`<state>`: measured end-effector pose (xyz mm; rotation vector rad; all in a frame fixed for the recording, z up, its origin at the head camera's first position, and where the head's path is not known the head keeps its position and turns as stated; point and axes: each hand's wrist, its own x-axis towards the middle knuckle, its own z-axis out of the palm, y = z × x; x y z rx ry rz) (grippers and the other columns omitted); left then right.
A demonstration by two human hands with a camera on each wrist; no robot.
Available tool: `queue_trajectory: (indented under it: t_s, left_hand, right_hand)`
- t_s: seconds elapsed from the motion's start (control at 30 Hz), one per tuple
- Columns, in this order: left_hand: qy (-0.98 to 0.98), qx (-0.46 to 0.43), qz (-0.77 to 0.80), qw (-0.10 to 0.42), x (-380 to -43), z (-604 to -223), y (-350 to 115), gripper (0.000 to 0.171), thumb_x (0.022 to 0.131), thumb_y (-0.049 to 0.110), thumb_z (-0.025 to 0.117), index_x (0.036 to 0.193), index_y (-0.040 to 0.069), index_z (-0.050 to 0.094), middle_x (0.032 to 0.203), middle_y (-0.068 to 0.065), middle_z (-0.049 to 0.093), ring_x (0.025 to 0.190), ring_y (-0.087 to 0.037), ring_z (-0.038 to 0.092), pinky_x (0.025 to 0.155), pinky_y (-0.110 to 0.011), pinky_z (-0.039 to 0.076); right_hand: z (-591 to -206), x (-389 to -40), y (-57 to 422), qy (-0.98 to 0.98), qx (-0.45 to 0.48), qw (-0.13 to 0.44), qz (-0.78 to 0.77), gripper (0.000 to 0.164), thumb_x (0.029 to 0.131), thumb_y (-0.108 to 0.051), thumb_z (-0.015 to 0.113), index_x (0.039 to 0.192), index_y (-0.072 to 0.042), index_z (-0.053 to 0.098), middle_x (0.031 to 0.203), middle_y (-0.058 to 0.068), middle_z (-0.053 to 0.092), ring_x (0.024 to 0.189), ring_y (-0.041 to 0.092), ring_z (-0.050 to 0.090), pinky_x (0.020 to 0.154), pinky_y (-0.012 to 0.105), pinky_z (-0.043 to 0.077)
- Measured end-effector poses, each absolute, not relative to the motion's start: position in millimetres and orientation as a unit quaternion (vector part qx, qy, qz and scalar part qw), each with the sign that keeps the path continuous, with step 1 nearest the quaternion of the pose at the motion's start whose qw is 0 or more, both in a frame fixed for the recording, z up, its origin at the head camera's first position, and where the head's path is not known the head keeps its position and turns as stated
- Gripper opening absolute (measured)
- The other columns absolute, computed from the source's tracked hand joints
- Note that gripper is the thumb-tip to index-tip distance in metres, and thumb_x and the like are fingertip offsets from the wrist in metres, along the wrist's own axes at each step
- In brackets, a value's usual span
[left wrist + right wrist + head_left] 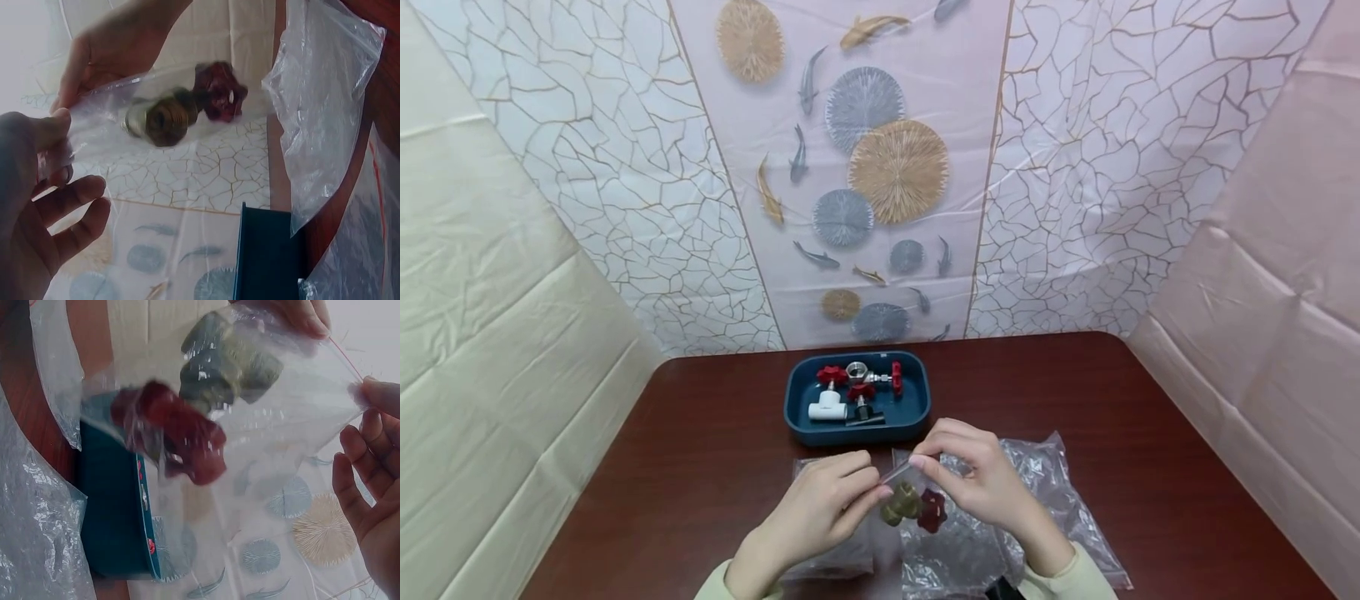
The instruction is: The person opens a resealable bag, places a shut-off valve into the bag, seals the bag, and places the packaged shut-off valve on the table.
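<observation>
Between both hands hangs a clear zip bag (281,428) with a brass valve (164,119) inside. The valve's dark red handwheel (932,510) lies toward the bag's lower end. My left hand (829,502) pinches one upper corner of the bag between thumb and fingers. At the other upper corner, my right hand (973,477) pinches the bag the same way, its other fingers loosely bent in the right wrist view. The bag's red seal line runs between the two hands there. Bag and valve are held up above the tabletop.
Behind the hands stands a blue tray (917,427) holding several valves with red handwheels, among them a white tee-shaped valve (827,407). Clear plastic bags (958,560) lie on the brown table (700,467) beneath and beside the hands. Patterned cloth walls surround the table.
</observation>
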<state>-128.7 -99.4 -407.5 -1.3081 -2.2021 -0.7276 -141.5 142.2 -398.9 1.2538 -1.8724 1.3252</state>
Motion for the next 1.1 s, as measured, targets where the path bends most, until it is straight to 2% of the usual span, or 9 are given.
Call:
queue_trajectory:
  t_s: [0.17,0.3,0.4,0.53,0.7,0.8,0.97,1.1]
  left_hand:
    - [-0.785,-0.487,-0.273,0.268,-129,-406,-106,0.026,0.095,0.018,0.07,0.076,0.023,0.054,0.074,0.015,0.041,0.067,0.0,0.038,0.064,-0.012,0.032]
    - [-0.777,-0.488,-0.261,0.299,-130,-407,-111,0.038,0.098,0.022,0.068,0.067,0.024,0.046,0.067,0.015,0.037,0.063,-0.001,0.038,0.062,-0.014,0.032]
    - [-0.784,-0.479,-0.256,0.3,-132,-407,-118,0.041,0.098,0.026,0.068,0.064,0.025,0.046,0.064,0.016,0.039,0.062,0.001,0.038,0.061,-0.013,0.032]
    - [-0.808,-0.449,-0.241,0.297,-135,-408,-135,0.033,0.095,0.029,0.072,0.066,0.027,0.056,0.065,0.018,0.046,0.062,0.002,0.04,0.059,-0.013,0.033]
    - [-0.844,-0.386,-0.214,0.305,-138,-409,-161,0.023,0.095,0.031,0.071,0.075,0.027,0.06,0.068,0.017,0.044,0.061,-0.001,0.038,0.055,-0.016,0.032]
    - [-0.86,-0.352,-0.198,0.314,-141,-409,-177,0.021,0.095,0.03,0.071,0.077,0.026,0.06,0.07,0.017,0.046,0.062,-0.003,0.04,0.054,-0.019,0.036]
    - [-0.882,-0.3,-0.181,0.316,-155,-406,-205,0.013,0.091,0.029,0.076,0.082,0.025,0.068,0.078,0.016,0.057,0.069,-0.003,0.05,0.057,-0.025,0.046]
    - [-0.898,-0.269,-0.172,0.304,-168,-406,-228,0.01,0.086,0.028,0.081,0.083,0.024,0.072,0.082,0.017,0.061,0.074,-0.003,0.053,0.06,-0.028,0.048]
  right_hand:
    - [-392,-138,140,-0.695,0.458,0.253,0.493,0.028,0.081,0.014,0.073,0.093,-0.011,0.073,0.084,-0.001,0.066,0.075,0.008,0.058,0.065,0.02,0.048]
    - [-380,-131,136,-0.698,0.452,0.243,0.5,0.027,0.081,0.017,0.071,0.091,-0.008,0.072,0.083,0.001,0.066,0.074,0.008,0.058,0.066,0.019,0.047]
    - [-383,-132,133,-0.708,0.439,0.221,0.506,0.025,0.082,0.016,0.071,0.091,-0.008,0.073,0.083,0.003,0.067,0.073,0.009,0.058,0.064,0.02,0.047]
    - [-397,-144,127,-0.737,0.413,0.176,0.505,0.02,0.089,0.005,0.071,0.096,-0.013,0.075,0.085,0.0,0.068,0.071,0.006,0.056,0.06,0.024,0.047]
    - [-403,-160,109,-0.772,0.388,0.102,0.492,0.009,0.097,-0.018,0.069,0.1,-0.02,0.077,0.086,-0.009,0.068,0.069,0.004,0.055,0.06,0.026,0.048]
    - [-402,-170,92,-0.794,0.38,0.058,0.471,0.014,0.099,-0.029,0.066,0.101,-0.02,0.077,0.089,-0.01,0.071,0.07,0.003,0.057,0.064,0.025,0.049]
    - [-400,-187,58,-0.825,0.364,-0.001,0.432,0.017,0.102,-0.03,0.062,0.104,-0.019,0.074,0.085,-0.008,0.072,0.064,0.003,0.058,0.06,0.024,0.047]
    - [-407,-200,28,-0.83,0.353,-0.039,0.431,0.014,0.104,-0.025,0.058,0.104,-0.015,0.068,0.085,-0.002,0.074,0.075,0.006,0.067,0.064,0.022,0.05]
